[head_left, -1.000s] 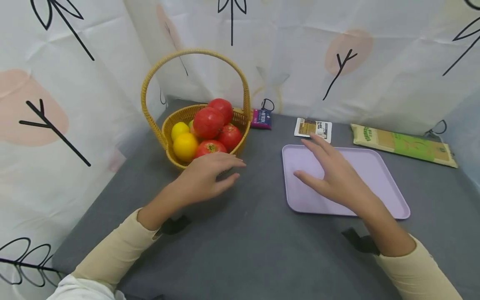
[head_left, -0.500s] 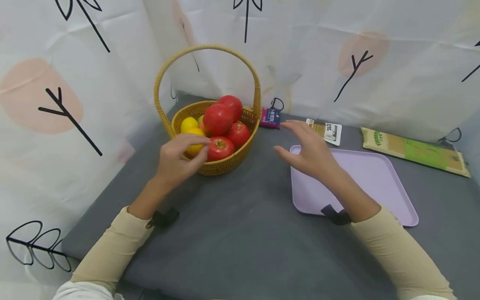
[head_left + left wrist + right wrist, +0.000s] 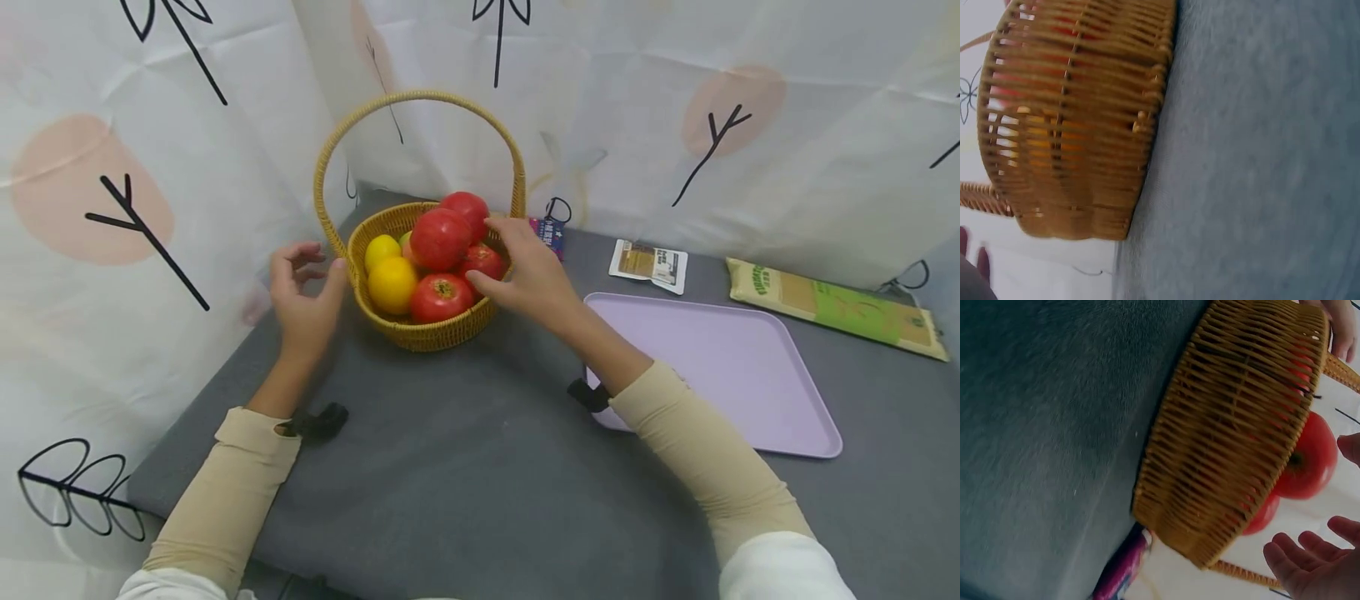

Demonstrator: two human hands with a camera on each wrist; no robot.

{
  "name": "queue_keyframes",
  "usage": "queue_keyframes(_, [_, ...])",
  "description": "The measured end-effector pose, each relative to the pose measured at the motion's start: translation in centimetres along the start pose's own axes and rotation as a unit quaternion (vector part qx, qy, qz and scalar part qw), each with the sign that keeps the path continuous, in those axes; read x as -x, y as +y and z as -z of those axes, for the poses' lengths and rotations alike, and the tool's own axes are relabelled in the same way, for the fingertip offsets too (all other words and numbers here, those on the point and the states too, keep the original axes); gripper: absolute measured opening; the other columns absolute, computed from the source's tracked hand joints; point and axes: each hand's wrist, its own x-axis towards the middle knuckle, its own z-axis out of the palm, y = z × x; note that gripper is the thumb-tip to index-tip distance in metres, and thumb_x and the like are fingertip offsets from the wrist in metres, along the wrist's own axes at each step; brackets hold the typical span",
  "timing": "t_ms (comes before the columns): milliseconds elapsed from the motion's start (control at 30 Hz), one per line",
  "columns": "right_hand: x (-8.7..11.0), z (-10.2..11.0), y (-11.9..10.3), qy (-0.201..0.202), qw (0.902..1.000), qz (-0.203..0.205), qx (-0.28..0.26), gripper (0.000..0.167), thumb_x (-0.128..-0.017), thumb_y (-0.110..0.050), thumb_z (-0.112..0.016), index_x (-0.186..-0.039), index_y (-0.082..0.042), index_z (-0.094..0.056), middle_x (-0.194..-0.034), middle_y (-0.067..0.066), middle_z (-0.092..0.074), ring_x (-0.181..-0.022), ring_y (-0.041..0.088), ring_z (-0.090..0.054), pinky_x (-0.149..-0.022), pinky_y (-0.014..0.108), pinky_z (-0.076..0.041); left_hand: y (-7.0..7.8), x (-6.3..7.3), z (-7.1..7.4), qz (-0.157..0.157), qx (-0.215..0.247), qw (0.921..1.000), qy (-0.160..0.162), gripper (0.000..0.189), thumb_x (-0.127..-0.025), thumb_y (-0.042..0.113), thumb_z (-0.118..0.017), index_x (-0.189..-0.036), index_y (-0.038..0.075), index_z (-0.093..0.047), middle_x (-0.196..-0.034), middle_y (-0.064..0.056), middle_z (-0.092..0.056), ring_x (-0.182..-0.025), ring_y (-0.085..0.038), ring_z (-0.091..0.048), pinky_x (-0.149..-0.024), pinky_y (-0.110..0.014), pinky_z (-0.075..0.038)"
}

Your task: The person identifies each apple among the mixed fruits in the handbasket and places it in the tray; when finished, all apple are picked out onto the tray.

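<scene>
A yellow-brown wicker basket (image 3: 431,337) with a tall arched handle (image 3: 420,96) holds several round red fruits (image 3: 441,239) and yellow fruits (image 3: 393,285). Just left of the basket is my left hand (image 3: 303,308), fingers loosely bent around nothing, thumb close to the rim by the handle's base. Over the basket's right side reaches my right hand (image 3: 532,279), its thumb and fingers spread beside a red fruit (image 3: 483,261). In the right wrist view, the right fingers (image 3: 1291,556) show apart from the fruits; no grip is visible.
A lilac tray (image 3: 720,367) lies right of my right forearm. Behind it are a small white-and-brown packet (image 3: 648,265) and a long green-and-tan package (image 3: 836,308). A purple packet (image 3: 551,233) stands behind the basket's right side. Patterned white cloth hangs around the grey table.
My left hand has moved left, from in front of the basket to its left side. The right hand has travelled left from above the tray to the basket's right rim.
</scene>
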Motion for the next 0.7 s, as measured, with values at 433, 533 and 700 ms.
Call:
queue_keyframes(433, [-2.8, -3.5, -0.5, -0.025, 0.9975, -0.066, -0.007, 0.086, -0.083, -0.044, -0.079, -0.152, -0.017, -0.035, -0.143, 0.006, -0.046, -0.124, 0.019, -0.048, -0.098, 0.041, -0.05, -1.6, -0.1, 0.9, 0.036, -0.005, 0.9877, -0.152, 0.056, -0.088, -0.018, -0.061, -0.141, -0.015, -0.043, -0.131, -0.034, -0.054, -0.118, -0.051, -0.051, -0.094, -0.03, -0.049])
queue_keyframes(533, [-3.2, -4.0, -0.5, -0.017, 0.9972, -0.071, -0.014, 0.087, -0.082, -0.046, -0.079, -0.152, -0.018, -0.034, -0.144, 0.005, -0.046, -0.126, 0.018, -0.047, -0.099, 0.041, -0.049, -1.6, -0.1, 0.8, 0.039, -0.006, 0.9879, -0.15, 0.056, -0.088, -0.018, -0.061, -0.141, -0.015, -0.043, -0.13, -0.032, -0.055, -0.117, -0.051, -0.052, -0.094, -0.031, -0.05])
queue_keyframes(700, [-3.9, -4.8, -0.7, 0.001, 0.9973, -0.067, -0.029, 0.088, -0.082, -0.045, -0.08, -0.151, -0.017, -0.034, -0.143, 0.006, -0.045, -0.124, 0.02, -0.048, -0.101, 0.042, -0.048, -1.3, -0.1, 0.9, 0.052, -0.012, 0.9869, -0.153, 0.055, -0.09, -0.016, -0.061, -0.141, -0.016, -0.042, -0.131, -0.034, -0.055, -0.12, -0.049, -0.052, -0.093, -0.029, -0.05])
